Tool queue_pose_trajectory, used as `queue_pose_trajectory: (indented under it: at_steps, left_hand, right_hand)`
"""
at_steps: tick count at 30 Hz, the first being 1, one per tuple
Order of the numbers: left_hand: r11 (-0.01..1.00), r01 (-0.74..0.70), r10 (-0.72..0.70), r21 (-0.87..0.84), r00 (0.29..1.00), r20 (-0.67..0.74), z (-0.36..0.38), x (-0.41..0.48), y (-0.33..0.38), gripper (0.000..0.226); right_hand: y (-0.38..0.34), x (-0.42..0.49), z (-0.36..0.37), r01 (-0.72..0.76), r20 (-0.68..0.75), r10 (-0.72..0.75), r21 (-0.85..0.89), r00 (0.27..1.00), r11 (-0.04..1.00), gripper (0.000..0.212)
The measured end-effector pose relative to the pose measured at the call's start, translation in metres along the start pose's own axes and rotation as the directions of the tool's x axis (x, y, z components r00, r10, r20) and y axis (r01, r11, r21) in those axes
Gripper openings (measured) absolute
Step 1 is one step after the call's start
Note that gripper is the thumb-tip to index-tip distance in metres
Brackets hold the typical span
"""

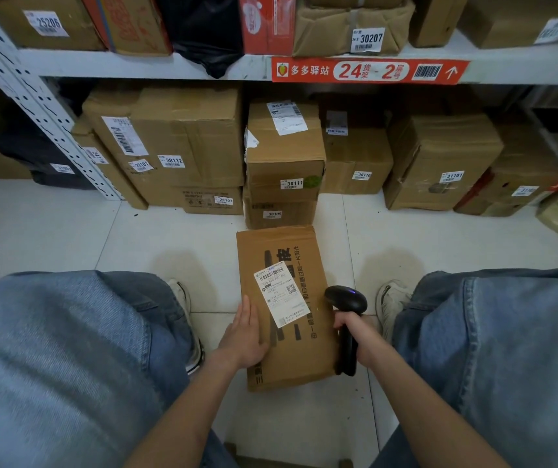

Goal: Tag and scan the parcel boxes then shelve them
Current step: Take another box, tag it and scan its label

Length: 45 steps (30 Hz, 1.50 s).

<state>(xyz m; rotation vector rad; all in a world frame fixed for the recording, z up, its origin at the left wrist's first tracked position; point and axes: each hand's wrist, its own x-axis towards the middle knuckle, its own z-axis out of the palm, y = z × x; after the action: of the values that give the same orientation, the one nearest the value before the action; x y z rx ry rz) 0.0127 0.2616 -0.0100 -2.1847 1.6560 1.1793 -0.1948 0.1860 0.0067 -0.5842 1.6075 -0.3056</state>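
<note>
One parcel box lies flat on the floor in front of you; left grip steadies its near-left edge, fingers straight; right grip wraps the scanner handle beside it; scanning seems in hand; next, aim at the label barcode.

The parcel box lies on the floor before the shelf, between the knees.

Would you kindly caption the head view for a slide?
Left hand rests on a parcel box on the floor; right hand grips a scanner beside it, shelves ahead.
</note>
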Motion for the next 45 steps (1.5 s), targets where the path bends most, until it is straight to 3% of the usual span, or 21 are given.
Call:
queue_pose_trajectory:
  at_steps: [11,22,36,41,45]
  left_hand:
    - [0.998,0.003,-0.003,-0.064,1.000,-0.004,0.000,-0.001,0.002,0.097]
    - [0.996,0.049,-0.046,0.069,0.998,-0.048,0.003,-0.006,0.008,0.095]
    - [0.978,0.110,-0.107,0.176,0.994,-0.028,-0.001,-0.007,0.014,0.102]
    - [0.983,0.136,-0.133,0.121,0.991,-0.034,0.000,-0.008,-0.005,0.105]
    - [0.974,0.174,-0.180,-0.142,0.983,-0.030,-0.013,-0.006,-0.032,0.089]
  right_hand:
    - [0.003,0.004,-0.003,0.001,0.028,-0.002,0.033,1.000,0.999,0.047]
    - [0.002,0.009,-0.016,-0.023,0.060,0.017,0.091,0.998,0.996,0.022]
    - [-0.005,0.014,-0.024,-0.010,0.050,0.001,0.176,0.999,0.984,0.026]
    - [-0.003,0.018,-0.024,-0.008,0.066,-0.003,0.169,0.998,0.986,0.022]
    - [-0.002,0.020,-0.020,-0.016,0.065,0.007,0.128,0.998,0.992,0.019]
